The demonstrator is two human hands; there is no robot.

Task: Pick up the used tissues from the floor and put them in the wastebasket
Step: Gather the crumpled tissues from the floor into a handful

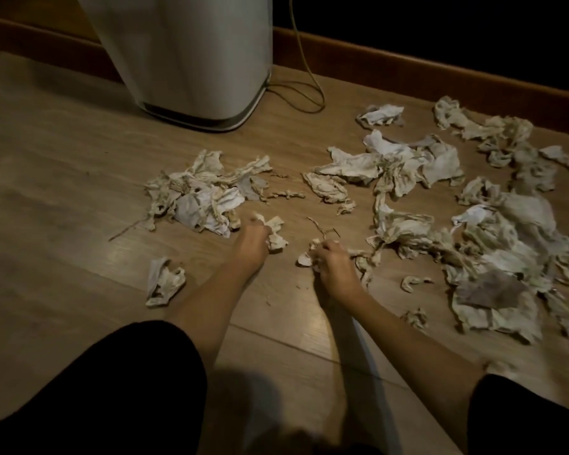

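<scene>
Several crumpled, stained tissues lie scattered over the wooden floor. One heap of tissues (204,195) sits left of centre, and a wider spread of tissues (493,231) covers the right side. My left hand (252,243) is closed on a crumpled tissue (276,233) at the heap's right edge. My right hand (330,262) is closed on a small tissue wad (306,257) on the floor. The grey metal wastebasket (191,60) stands upright at the back, its top out of view.
A single tissue (163,282) lies alone near my left forearm. A thin cord (304,90) loops on the floor right of the wastebasket. A brown baseboard (408,60) runs along the back. Black sleeves fill the lower corners.
</scene>
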